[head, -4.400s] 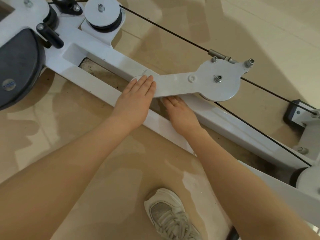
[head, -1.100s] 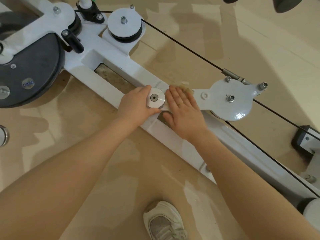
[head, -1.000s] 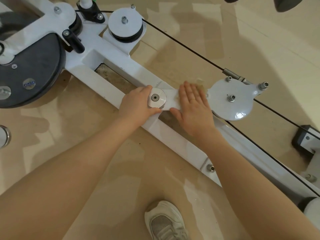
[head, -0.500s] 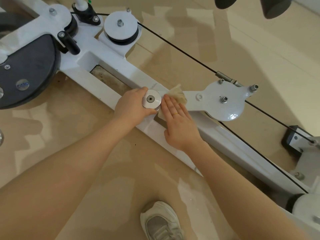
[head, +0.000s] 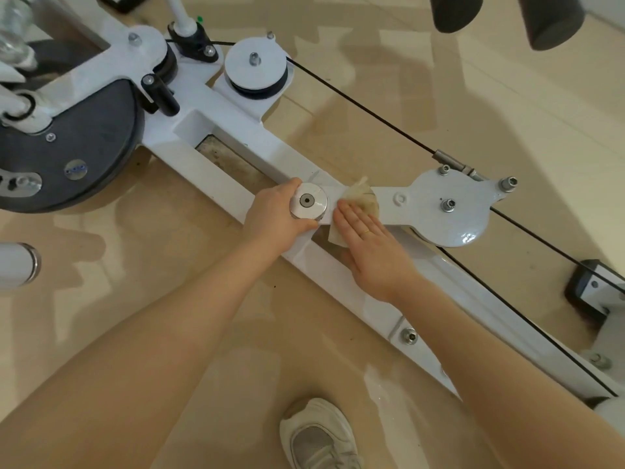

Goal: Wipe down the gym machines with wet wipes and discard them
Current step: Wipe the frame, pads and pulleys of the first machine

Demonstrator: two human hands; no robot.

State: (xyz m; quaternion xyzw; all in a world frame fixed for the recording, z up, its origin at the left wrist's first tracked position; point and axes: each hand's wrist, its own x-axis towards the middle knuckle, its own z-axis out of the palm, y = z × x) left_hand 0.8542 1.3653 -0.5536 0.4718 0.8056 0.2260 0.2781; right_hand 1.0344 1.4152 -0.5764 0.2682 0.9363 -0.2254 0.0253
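A white gym machine frame (head: 351,275) runs diagonally across the tiled floor. On it lies a white lever arm (head: 443,208) with a round metal pivot cap (head: 308,201) at its near end. My left hand (head: 274,218) grips that pivot cap from the left, thumb curled under it. My right hand (head: 372,252) lies flat with straight fingers and presses a dirty, yellowed wet wipe (head: 362,196) onto the lever arm just right of the cap. The wipe sticks out beyond my fingertips.
A black cable (head: 362,108) stretches from a white pulley (head: 255,67) past the lever. A black curved cover (head: 77,147) sits at the left, dark foam rollers (head: 551,18) hang at the top right, and my white shoe (head: 321,438) stands below.
My right hand slid the wipe back along the lever arm from the round plate toward the pivot cap. My left hand moved from lying flat on the lever to gripping the cap.
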